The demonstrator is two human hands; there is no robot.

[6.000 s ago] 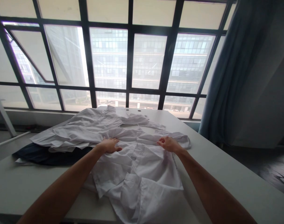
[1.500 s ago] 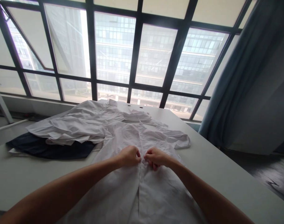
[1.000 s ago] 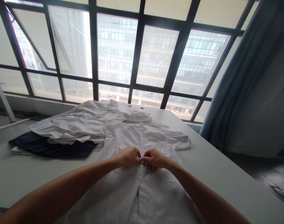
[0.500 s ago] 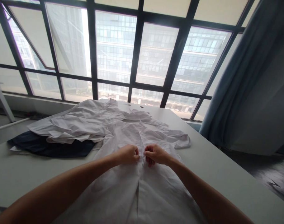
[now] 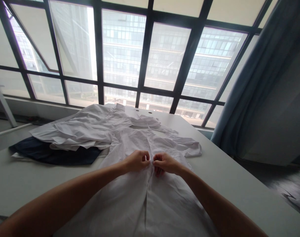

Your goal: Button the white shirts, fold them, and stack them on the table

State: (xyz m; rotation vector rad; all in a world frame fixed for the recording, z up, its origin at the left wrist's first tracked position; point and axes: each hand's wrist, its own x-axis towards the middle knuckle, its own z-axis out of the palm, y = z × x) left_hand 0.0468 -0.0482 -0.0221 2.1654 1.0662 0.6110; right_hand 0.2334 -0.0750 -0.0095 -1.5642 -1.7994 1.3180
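A white garment (image 5: 130, 194), which looks like a long coat with short sleeves, lies spread front up along the table. Its front edges meet down the middle and part lower down. On the left of that front opening, my left hand (image 5: 138, 160) is closed, fingers curled, pinching the cloth edge. Just across from it my right hand (image 5: 165, 163) is closed too, thumb and forefinger pinched at the other edge. The fingertips are close together; any button between them is too small to make out.
Crumpled white garments (image 5: 83, 126) lie at the back left, over a dark navy cloth (image 5: 58, 153). The white table (image 5: 238, 187) reaches towards the windows (image 5: 124, 49). A blue curtain (image 5: 246, 89) hangs at the right. Another table's leg (image 5: 4, 107) stands at far left.
My left hand has shifted slightly to the right and up, closer to the right hand. The right hand stays pinched at nearly the same spot, and the view has tilted slightly.
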